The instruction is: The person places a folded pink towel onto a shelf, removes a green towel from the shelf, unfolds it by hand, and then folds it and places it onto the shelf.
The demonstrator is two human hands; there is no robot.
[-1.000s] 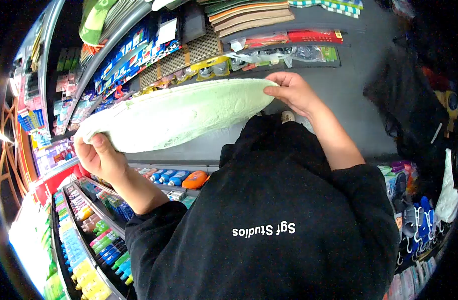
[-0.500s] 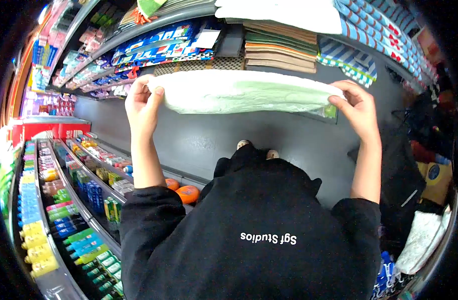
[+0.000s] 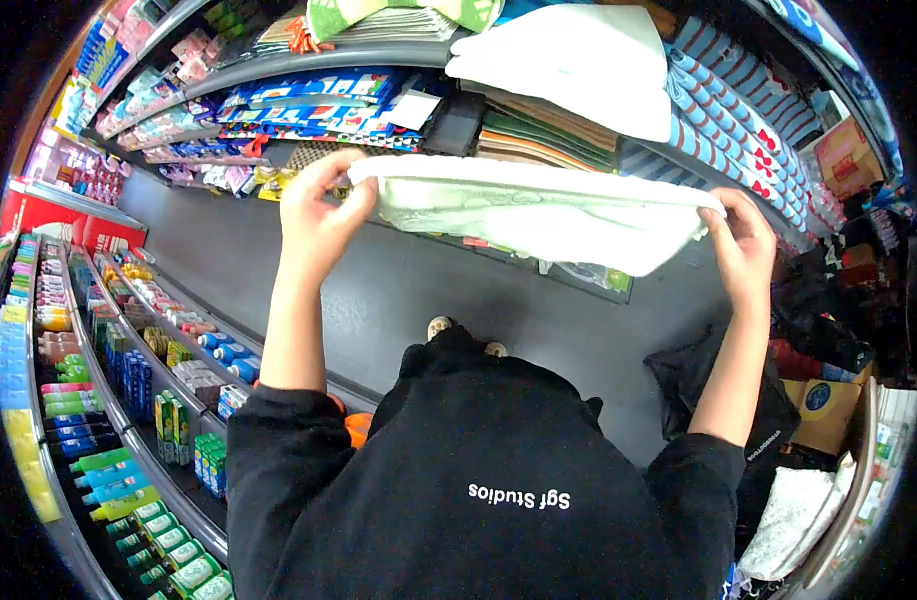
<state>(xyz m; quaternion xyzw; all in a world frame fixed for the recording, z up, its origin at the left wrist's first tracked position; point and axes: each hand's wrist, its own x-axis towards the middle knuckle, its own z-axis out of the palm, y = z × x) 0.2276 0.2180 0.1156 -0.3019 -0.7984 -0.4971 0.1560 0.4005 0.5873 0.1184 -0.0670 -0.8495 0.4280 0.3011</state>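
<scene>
Shop aisle, grey floor (image 3: 378, 290), shelves both sides. L hand (image 3: 323, 215) raised, wrist upright, grip pinching L end of pale green-white cloth (image 3: 538, 205); cloth spans btwn hands, sagging below grips. R hand (image 3: 746, 245) up too, fingers pinching R corner.

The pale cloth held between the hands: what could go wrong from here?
The left hand and right hand grip the pale cloth only near its ends, so a slip could drop one side toward the floor. Its unsupported middle might sag or crease. Moved forward, it might brush the stacked fabric beyond.
</scene>
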